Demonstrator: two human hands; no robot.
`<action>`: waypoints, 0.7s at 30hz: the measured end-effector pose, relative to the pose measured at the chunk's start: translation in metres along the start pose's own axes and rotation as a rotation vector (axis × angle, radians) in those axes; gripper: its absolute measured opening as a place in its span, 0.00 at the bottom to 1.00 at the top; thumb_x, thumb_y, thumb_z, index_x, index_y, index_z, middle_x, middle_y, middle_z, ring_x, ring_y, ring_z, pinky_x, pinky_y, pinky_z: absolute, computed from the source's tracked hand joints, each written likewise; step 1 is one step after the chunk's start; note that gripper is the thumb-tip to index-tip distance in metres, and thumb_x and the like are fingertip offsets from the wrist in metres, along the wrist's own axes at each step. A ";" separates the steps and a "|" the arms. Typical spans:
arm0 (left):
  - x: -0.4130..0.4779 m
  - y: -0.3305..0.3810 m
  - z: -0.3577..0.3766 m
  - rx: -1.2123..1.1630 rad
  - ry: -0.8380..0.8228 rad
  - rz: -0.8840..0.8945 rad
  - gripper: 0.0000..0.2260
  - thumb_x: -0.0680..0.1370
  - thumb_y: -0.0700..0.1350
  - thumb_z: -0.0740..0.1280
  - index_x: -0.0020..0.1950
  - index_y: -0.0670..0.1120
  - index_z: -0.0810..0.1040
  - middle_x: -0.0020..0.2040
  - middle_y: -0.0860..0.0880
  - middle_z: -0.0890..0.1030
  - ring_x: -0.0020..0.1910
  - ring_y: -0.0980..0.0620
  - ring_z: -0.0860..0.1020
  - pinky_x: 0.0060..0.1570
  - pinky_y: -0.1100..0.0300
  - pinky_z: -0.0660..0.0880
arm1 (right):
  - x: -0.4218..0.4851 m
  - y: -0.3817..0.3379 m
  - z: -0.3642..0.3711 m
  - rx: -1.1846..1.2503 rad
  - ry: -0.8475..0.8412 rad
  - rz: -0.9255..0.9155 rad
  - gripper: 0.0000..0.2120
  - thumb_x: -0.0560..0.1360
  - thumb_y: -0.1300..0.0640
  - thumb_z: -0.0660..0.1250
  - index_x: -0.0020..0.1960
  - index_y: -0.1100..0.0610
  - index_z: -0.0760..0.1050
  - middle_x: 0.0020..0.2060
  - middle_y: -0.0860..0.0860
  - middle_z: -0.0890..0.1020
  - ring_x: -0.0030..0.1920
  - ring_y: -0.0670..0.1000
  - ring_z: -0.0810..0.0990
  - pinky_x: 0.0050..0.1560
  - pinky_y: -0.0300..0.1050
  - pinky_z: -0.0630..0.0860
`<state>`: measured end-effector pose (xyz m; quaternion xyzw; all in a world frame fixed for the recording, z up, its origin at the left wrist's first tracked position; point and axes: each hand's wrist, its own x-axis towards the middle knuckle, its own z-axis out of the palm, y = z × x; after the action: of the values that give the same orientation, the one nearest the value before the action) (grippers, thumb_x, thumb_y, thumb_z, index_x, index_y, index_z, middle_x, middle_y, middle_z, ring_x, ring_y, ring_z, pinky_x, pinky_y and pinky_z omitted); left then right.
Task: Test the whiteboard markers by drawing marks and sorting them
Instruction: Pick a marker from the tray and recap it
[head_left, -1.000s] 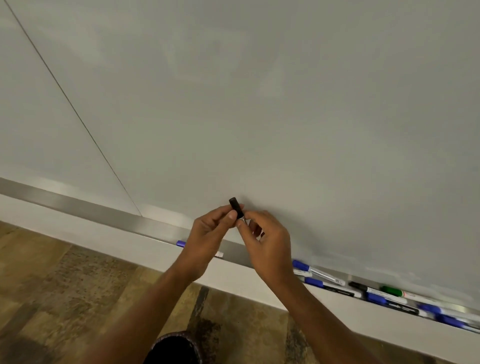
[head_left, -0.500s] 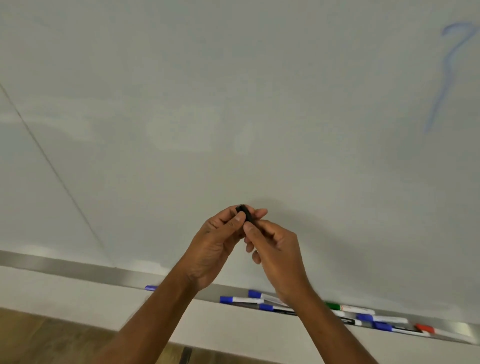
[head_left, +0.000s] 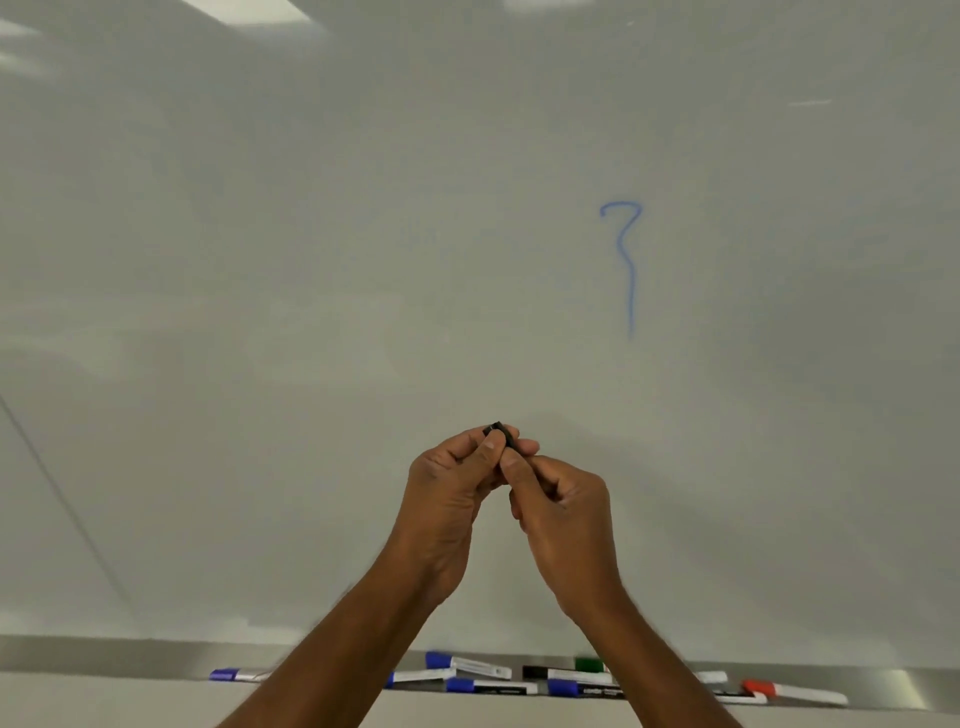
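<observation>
- Two bare hands meet in front of a whiteboard (head_left: 311, 260), raised above its metal tray (head_left: 104, 657).
- The left hand (head_left: 447, 499) pinches a small black marker (head_left: 500, 434) between thumb and fingertips; only the marker's dark end shows above the fingers.
- The right hand (head_left: 563, 514) has its fingers curled in and pressed together, thumb and forefinger closing on the same marker just below the left thumb.
- The two hands touch at the fingertips.
- A thin blue mark (head_left: 626, 260), a hooked squiggle with a long tail, sits on the board above and to the right of the hands.
- Along the tray at the board's bottom edge lie capped markers: a blue-capped one (head_left: 234, 674) alone toward the left, several blue-capped ones (head_left: 467, 675) behind the forearms, a green-capped one (head_left: 589, 663), and a red-capped one (head_left: 789, 691) nearest the right end.
</observation>
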<state>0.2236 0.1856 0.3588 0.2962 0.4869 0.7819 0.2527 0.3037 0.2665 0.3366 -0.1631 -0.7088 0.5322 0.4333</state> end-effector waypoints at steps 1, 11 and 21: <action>0.000 0.000 0.007 0.007 0.007 0.007 0.12 0.80 0.43 0.64 0.58 0.37 0.81 0.52 0.38 0.86 0.55 0.41 0.83 0.54 0.58 0.80 | 0.002 -0.004 -0.005 -0.005 0.007 -0.011 0.14 0.79 0.52 0.67 0.37 0.54 0.81 0.24 0.47 0.75 0.26 0.44 0.71 0.29 0.34 0.70; 0.020 0.060 0.048 0.126 0.122 0.389 0.09 0.83 0.42 0.63 0.58 0.42 0.81 0.51 0.45 0.87 0.55 0.49 0.84 0.60 0.56 0.78 | -0.016 -0.011 -0.048 0.062 0.071 0.092 0.18 0.78 0.45 0.65 0.37 0.56 0.82 0.25 0.51 0.73 0.27 0.48 0.68 0.29 0.43 0.66; 0.071 0.053 0.048 0.683 0.153 0.896 0.17 0.85 0.45 0.57 0.73 0.47 0.70 0.73 0.52 0.72 0.73 0.54 0.69 0.70 0.60 0.68 | 0.026 -0.088 -0.095 0.532 0.146 -0.043 0.08 0.80 0.64 0.64 0.54 0.59 0.81 0.43 0.59 0.84 0.35 0.53 0.77 0.31 0.39 0.73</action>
<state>0.2024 0.2422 0.4396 0.4813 0.5557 0.6302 -0.2498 0.3846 0.3092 0.4326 -0.0663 -0.5143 0.6771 0.5221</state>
